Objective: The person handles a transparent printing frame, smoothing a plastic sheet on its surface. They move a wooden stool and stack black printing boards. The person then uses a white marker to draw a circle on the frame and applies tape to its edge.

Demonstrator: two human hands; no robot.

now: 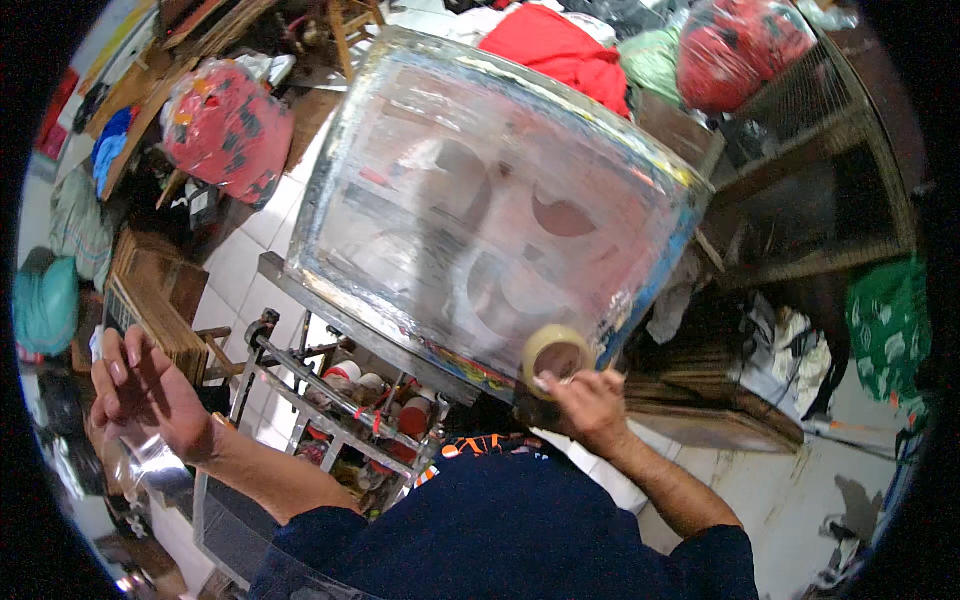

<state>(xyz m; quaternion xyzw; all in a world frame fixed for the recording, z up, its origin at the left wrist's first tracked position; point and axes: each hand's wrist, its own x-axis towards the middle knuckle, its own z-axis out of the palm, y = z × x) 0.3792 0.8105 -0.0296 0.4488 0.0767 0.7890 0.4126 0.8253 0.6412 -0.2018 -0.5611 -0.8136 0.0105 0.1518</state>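
A large framed screen [400,185] with a paint-smeared border lies in front of me, pale translucent mesh marked with curved, darker shapes. My right hand [592,405] is closed on a roll of clear, yellowish tape [535,342] at the screen's near right corner. The roll stands on edge, its hole showing. Off to the left, my left hand [150,395] is raised away from the screen, fingers apart and loosely bent. Shiny clear material [158,460] shows just below that hand; whether they touch, I cannot tell.
Below the screen's near left edge, a metal rack [330,400] holds several containers. Wrapped red bundles [228,130] sit at the far left and far right, a red cloth [555,55] behind the screen. Wooden frames [830,190] stand at right, brown boards [160,300] at left.
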